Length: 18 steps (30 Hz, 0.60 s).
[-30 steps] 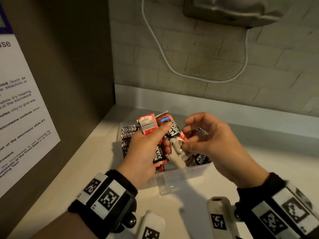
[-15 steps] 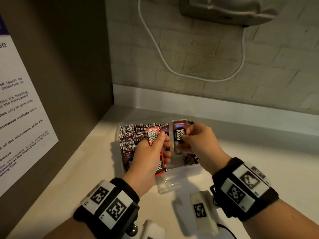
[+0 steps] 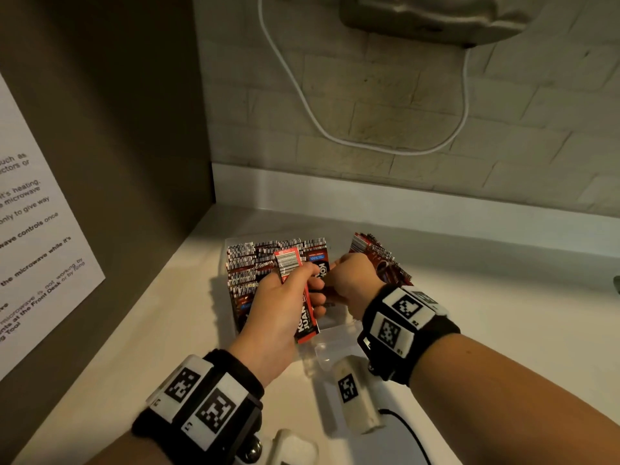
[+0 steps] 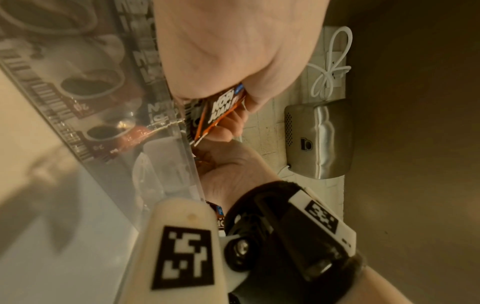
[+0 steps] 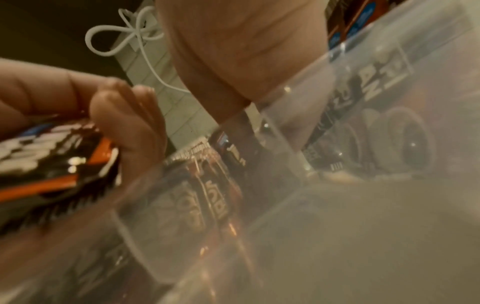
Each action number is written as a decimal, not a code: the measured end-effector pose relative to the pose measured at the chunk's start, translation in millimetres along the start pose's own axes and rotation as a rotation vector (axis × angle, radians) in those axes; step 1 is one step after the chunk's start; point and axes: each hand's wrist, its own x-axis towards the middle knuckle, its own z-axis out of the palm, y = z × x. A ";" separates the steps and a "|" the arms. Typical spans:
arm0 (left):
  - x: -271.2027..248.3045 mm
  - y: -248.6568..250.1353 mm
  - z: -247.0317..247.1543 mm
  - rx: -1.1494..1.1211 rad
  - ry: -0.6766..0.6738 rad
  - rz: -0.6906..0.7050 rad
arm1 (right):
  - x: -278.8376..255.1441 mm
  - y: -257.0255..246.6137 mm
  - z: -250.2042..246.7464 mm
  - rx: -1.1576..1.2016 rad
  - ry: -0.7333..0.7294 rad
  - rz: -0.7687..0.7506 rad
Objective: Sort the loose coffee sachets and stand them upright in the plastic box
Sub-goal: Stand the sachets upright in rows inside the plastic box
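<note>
A clear plastic box [image 3: 330, 333] stands on the white counter with several red-and-black coffee sachets [image 3: 255, 263] upright in rows along its back left. More sachets [image 3: 379, 260] lean at the box's right side. My left hand [image 3: 295, 286] grips a red sachet [image 3: 303, 317] above the box's front; the left wrist view shows this sachet [image 4: 223, 109] under the palm. My right hand [image 3: 349, 280] reaches down inside the box and pinches a black-faced sachet [image 3: 320, 265] next to the upright rows. Its fingertips are hidden. The box wall [image 5: 337, 86] is close to the right wrist camera.
A dark side panel with a printed notice [image 3: 33, 256] closes the left. A tiled wall behind carries a metal unit [image 3: 436, 11] and a hanging white cable [image 3: 335, 135]. Bare counter [image 3: 503, 313] lies to the right of the box.
My right hand has brought its sachet down from above the box into it, beside the upright rows. My left hand keeps its sachet in about the same place.
</note>
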 end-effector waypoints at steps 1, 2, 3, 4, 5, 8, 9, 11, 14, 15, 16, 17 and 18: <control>0.1 -0.1 -0.1 0.000 -0.004 0.002 | 2.1 -2.7 3.0 -0.053 0.039 0.001; 0.1 0.0 0.1 0.000 -0.007 0.003 | 1.1 -5.0 6.3 -0.121 0.083 0.000; 0.0 0.1 -0.2 0.000 -0.009 0.004 | 4.8 -3.0 9.3 -0.181 0.136 -0.015; -0.1 0.3 -0.4 -0.002 -0.014 0.004 | 4.5 -3.2 10.8 -0.219 0.163 -0.011; -0.2 0.5 -0.8 -0.007 -0.018 0.002 | 3.9 -2.8 11.6 -0.264 0.176 -0.014; -1.0 0.8 -1.8 -0.015 -0.035 -0.005 | -0.4 0.9 11.7 -0.404 0.169 -0.033; -1.2 1.0 -2.0 -0.017 -0.038 -0.006 | -0.7 1.6 11.6 -0.450 0.161 -0.036; -1.3 1.1 -2.3 -0.022 -0.038 -0.007 | -1.4 0.9 12.7 -0.537 0.147 -0.052; -0.6 1.0 -2.4 -0.021 -0.035 -0.007 | -6.6 -2.3 11.5 -0.609 0.128 -0.091; -0.4 0.9 -2.6 -0.019 -0.034 -0.007 | -8.1 -3.1 11.1 -0.650 0.120 -0.111; -0.1 0.8 -2.6 -0.018 -0.034 -0.008 | -9.4 -3.4 10.8 -0.687 0.107 -0.122; -0.2 0.8 -2.6 -0.018 -0.034 -0.010 | -9.9 -3.8 10.4 -0.707 0.101 -0.122; -0.3 0.8 -2.4 -0.019 -0.035 -0.011 | -10.8 -4.3 10.3 -0.719 0.088 -0.124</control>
